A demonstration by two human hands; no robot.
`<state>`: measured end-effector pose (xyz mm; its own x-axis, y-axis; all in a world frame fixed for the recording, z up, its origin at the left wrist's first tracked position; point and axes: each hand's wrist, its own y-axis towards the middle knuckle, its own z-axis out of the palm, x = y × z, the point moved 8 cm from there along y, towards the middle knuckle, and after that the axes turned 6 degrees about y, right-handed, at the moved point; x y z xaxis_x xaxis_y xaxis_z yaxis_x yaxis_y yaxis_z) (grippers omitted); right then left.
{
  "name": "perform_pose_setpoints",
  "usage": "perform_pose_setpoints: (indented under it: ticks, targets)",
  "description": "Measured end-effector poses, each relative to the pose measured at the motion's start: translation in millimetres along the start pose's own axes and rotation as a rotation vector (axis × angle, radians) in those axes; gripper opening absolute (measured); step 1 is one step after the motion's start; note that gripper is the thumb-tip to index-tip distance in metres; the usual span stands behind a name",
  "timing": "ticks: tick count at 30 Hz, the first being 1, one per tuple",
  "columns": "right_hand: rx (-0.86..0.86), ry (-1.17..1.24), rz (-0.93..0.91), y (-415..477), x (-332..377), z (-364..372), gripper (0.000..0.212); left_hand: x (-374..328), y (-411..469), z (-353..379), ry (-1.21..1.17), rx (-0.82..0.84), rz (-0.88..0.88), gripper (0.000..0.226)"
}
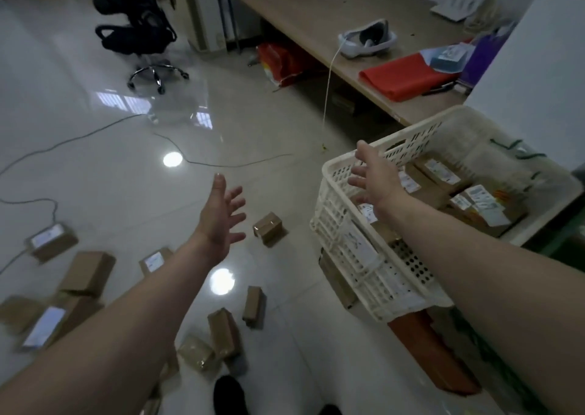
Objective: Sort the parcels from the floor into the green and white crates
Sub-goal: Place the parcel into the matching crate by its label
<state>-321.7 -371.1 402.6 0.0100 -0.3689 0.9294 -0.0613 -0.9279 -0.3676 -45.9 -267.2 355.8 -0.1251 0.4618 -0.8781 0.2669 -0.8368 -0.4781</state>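
Several brown cardboard parcels lie scattered on the glossy floor, among them a small one [267, 227] near the middle and a labelled one [51, 241] at the left. The white crate [357, 258] stands at the right with several labelled parcels [481, 204] inside. My left hand [221, 217] hovers above the floor with fingers spread, holding nothing. My right hand [375, 177] is over the white crate's near-left corner, fingers straight and empty. A green crate edge [560, 240] shows at the far right, mostly hidden.
A long wooden table [316, 19] runs along the back right, bearing a red cloth [402, 77] and a white headset [367, 39]. A black office chair [139, 35] stands at the back. Cables [79, 136] snake across the floor. An orange box [427, 348] lies below the white crate.
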Motion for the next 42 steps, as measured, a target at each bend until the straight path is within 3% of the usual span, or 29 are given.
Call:
perform_pose_setpoints:
  ticks: [8,17,20,22,26,29,39,42]
  targets:
    - [0.07,-0.187,0.085,18,-78,135,0.072,73,44,-127,-0.014,-0.072,-0.151,0.082]
    - [0.108,-0.27,0.114,61,-169,225,0.049,194,90,-209,-0.016,-0.122,-0.362,0.078]
    - [0.111,-0.349,0.136,84,-211,238,0.023,236,106,-211,-0.043,-0.13,-0.41,0.081]
    - [0.129,-0.377,0.162,100,-245,246,0.02,265,118,-208,-0.053,-0.133,-0.443,0.083]
    - [0.185,-0.445,0.202,139,-316,264,0.05,324,151,-196,-0.102,-0.149,-0.508,0.091]
    - [0.224,-0.496,0.247,169,-377,274,0.051,372,183,-182,-0.133,-0.151,-0.549,0.079]
    - [0.398,-0.674,0.236,250,-560,299,0.063,530,283,-136,-0.211,-0.213,-0.676,0.08]
    - [0.44,-0.7,0.245,267,-607,311,0.082,576,302,-121,-0.251,-0.215,-0.765,0.085]
